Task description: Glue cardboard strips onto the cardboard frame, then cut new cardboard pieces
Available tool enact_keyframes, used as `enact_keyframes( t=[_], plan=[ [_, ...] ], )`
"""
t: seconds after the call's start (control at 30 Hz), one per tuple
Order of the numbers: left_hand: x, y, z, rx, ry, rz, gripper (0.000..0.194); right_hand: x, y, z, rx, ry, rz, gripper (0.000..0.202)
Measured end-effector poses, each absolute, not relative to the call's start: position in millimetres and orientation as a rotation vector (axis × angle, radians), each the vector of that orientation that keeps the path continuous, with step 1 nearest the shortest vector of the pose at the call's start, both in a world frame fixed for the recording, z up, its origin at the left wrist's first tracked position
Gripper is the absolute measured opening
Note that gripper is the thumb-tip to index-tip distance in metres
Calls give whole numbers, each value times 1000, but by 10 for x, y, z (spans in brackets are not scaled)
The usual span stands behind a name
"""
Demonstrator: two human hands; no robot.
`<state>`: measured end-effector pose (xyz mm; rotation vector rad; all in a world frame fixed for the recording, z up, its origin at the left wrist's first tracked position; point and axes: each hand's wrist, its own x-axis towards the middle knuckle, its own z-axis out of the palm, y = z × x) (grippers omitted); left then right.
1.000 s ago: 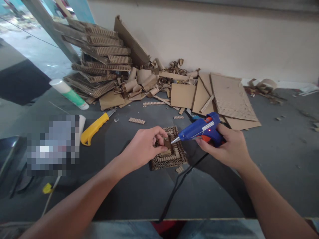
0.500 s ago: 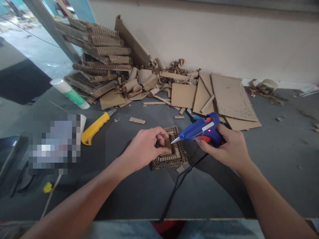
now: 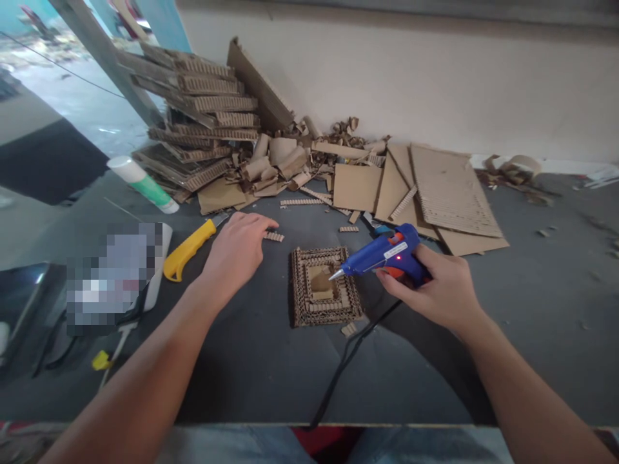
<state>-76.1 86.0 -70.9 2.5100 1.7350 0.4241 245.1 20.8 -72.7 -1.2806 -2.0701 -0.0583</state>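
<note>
My right hand (image 3: 442, 283) is wrapped around a blue hot glue gun (image 3: 387, 254) with an orange trigger and a lit red light. The gun's metal nozzle points left, over a rectangular frame of layered corrugated cardboard (image 3: 302, 314) lying on the dark table. Inside the frame is a plain brown recess. My left hand (image 3: 239, 248) is left of the frame, fingers stretched over a short corrugated strip (image 3: 275, 237) and partly covering it. Its fingertips are at the strip, and no grip on it shows.
A yellow utility knife (image 3: 189, 250) lies just left of my left hand, near a white-and-green tube (image 3: 144, 185). Behind are stacked cardboard frames (image 3: 213, 103), scraps and flat cardboard sheets (image 3: 449, 190). The gun's black cord (image 3: 338, 367) runs to the table's front edge.
My left hand has left the cardboard frame's middle and moved left and away from me to the short strip. The glue gun has shifted only slightly and stays in my right hand.
</note>
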Motion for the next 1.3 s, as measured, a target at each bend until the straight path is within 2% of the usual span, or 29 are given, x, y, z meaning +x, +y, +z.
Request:
enact_keyframes(
  t=[0.3,0.57,0.8,1.1,1.3],
  plan=[
    [-709,834,-693,2589,1716,316,26,2424,194,-739,-1264,-2099,-48,32],
    [-598,755,-647,2605,1679,440,20,2397,202,-743,-1237,-2114,-31,29],
    [-588,752,-669,2542,1753,424,25,2422,171,-701,-1147,-2190,111,30],
    [-272,907,-664,2484,1416,524,27,2391,184,-748,-1171,-2194,113,25],
    [205,1261,-579,2515,1206,430,25,2405,196,-755,-1233,-2151,97,21]
  ],
)
